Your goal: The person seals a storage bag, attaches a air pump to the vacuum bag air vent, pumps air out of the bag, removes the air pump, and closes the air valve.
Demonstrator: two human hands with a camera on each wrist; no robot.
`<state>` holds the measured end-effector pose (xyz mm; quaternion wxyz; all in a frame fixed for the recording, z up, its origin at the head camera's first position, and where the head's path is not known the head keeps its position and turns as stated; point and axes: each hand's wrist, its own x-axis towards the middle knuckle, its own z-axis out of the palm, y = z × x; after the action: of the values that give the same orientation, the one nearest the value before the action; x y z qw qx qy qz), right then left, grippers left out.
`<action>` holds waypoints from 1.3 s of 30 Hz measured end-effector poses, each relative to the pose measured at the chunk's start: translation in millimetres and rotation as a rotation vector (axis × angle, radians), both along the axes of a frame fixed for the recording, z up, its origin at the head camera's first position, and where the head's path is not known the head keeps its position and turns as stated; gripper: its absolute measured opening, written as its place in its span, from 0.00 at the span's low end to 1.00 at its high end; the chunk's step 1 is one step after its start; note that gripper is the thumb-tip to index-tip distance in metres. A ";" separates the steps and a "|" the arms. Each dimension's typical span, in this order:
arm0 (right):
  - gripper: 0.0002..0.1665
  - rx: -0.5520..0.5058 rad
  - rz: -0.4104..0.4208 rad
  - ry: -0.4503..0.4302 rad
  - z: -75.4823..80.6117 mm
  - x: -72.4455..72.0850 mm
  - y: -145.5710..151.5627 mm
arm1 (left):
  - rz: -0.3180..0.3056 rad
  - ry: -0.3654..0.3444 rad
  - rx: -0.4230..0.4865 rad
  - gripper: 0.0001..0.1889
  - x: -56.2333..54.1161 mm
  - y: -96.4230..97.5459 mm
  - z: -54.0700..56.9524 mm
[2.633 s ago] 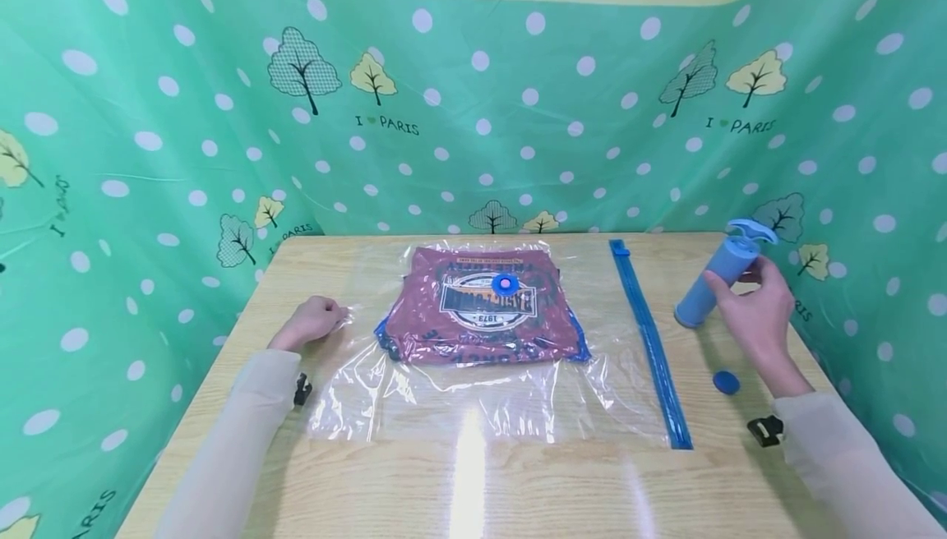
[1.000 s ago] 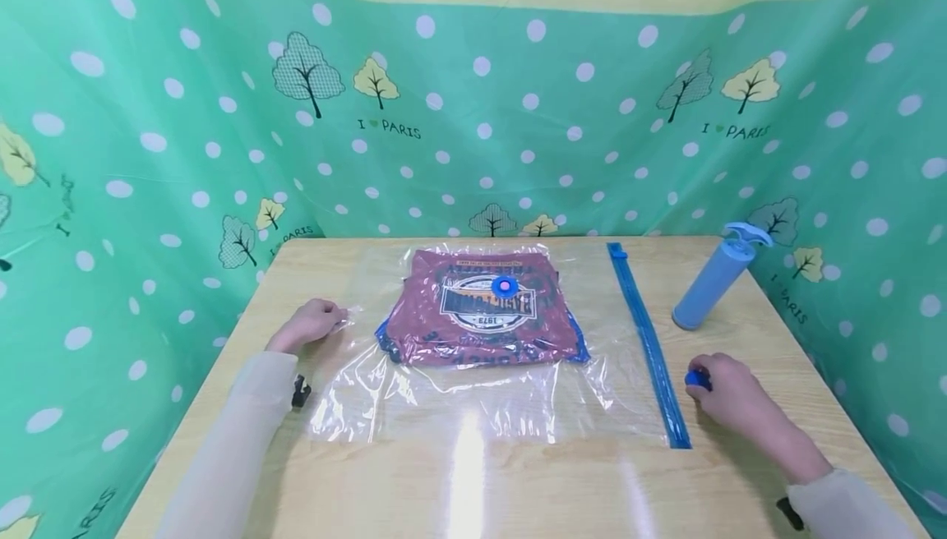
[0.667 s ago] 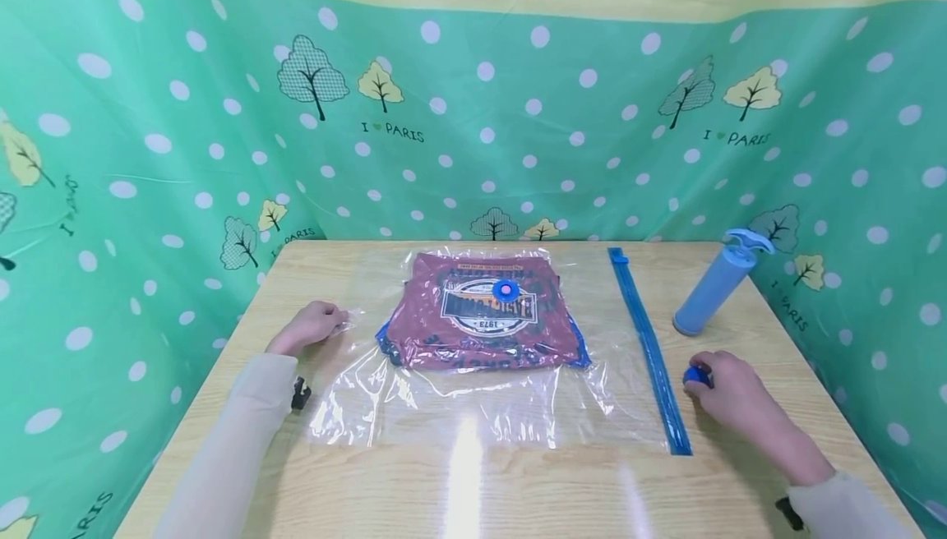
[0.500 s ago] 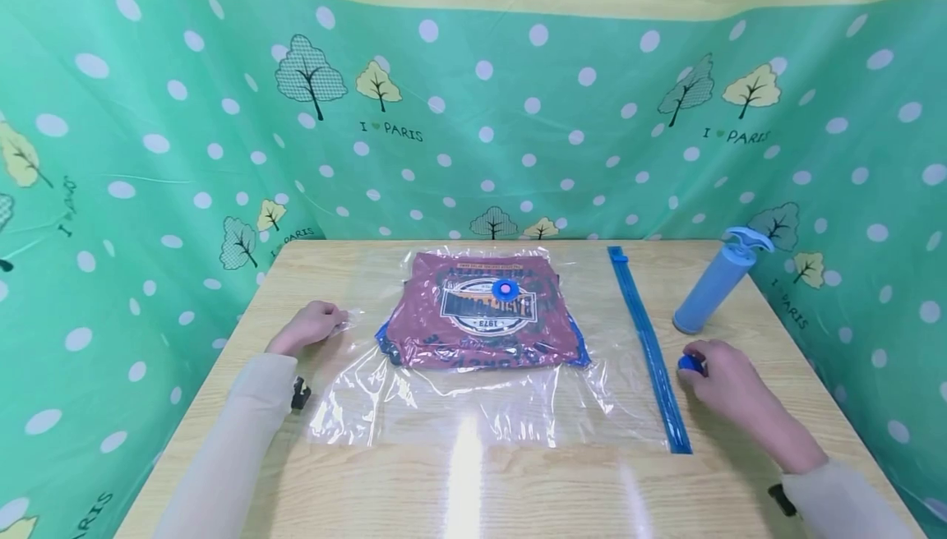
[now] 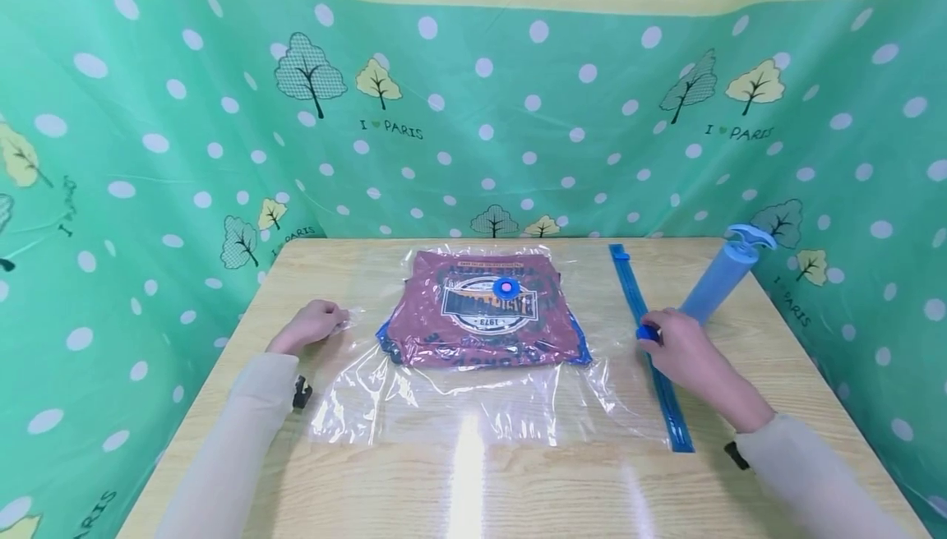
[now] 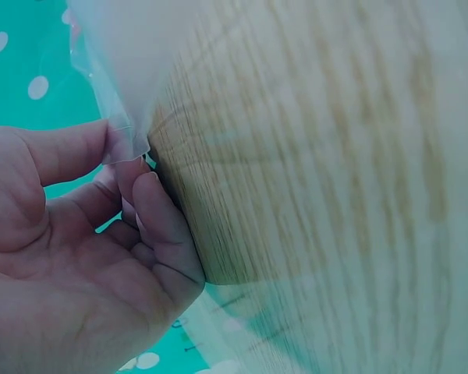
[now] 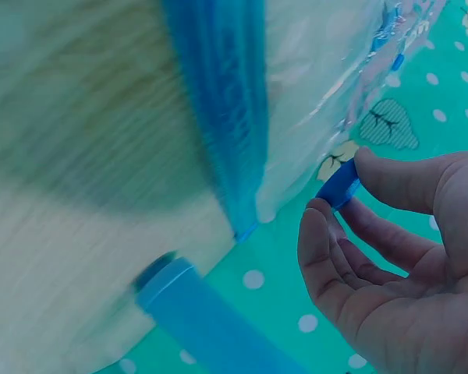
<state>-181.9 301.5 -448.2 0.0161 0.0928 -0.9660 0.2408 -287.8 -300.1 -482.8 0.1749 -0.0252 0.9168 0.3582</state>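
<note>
A clear vacuum bag (image 5: 473, 395) lies flat on the wooden table (image 5: 518, 490), with a folded maroon printed shirt (image 5: 484, 321) inside and a blue valve (image 5: 505, 286) on top. My left hand (image 5: 311, 327) pinches the bag's left edge (image 6: 129, 144) between thumb and fingers. My right hand (image 5: 684, 354) pinches a small blue cap (image 5: 648, 331) (image 7: 339, 185) and hovers over the bag's blue zip strip (image 5: 651, 350) (image 7: 218, 109). A blue hand pump (image 5: 721, 274) (image 7: 203, 323) stands just behind that hand.
A green polka-dot cloth with trees (image 5: 473, 112) walls in the table on three sides. The table's front edge is nearest me, and bare wood (image 5: 747, 333) shows right of the zip strip.
My right hand let go of the pump, picked up the blue cap from the table, and has carried it left and away from me to the zip strip. The left hand has stayed put.
</note>
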 end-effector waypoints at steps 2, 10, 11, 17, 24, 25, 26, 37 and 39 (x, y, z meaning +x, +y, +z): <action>0.21 -0.004 0.011 0.010 0.4 -5.2 -5.0 | 0.000 -0.002 0.003 0.18 -0.3 0.8 1.1; 0.22 -0.013 0.050 0.022 2.6 -24.4 -23.7 | 0.006 -0.005 0.012 0.17 1.0 0.7 3.4; 0.22 -0.009 0.051 0.018 2.4 -26.5 -25.3 | 0.009 -0.005 0.015 0.17 1.2 0.6 3.2; 0.23 0.011 0.067 0.019 0.8 -35.0 -33.3 | -0.003 0.011 -0.005 0.19 1.7 0.9 3.8; 0.20 0.017 0.094 0.046 -3.8 -45.8 -42.9 | -0.001 0.008 -0.024 0.19 -0.5 1.2 1.2; 0.19 0.018 0.100 0.055 -3.9 -47.5 -44.6 | -0.002 0.009 -0.026 0.19 -1.1 0.8 0.9; 0.19 0.015 0.109 0.065 -3.9 -49.3 -46.4 | -0.004 0.011 -0.027 0.19 -1.2 0.7 0.8; 0.18 -0.011 0.156 0.066 -8.7 -68.9 -68.3 | -0.007 0.032 -0.036 0.19 0.9 1.4 0.9; 0.18 -0.004 0.163 0.063 -9.7 -72.4 -71.9 | -0.007 0.032 -0.032 0.19 0.7 1.3 0.5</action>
<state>-254.3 229.6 -458.0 0.0270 0.1787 -0.9537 0.2403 -287.0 -298.7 -482.3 0.1612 -0.0192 0.9251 0.3432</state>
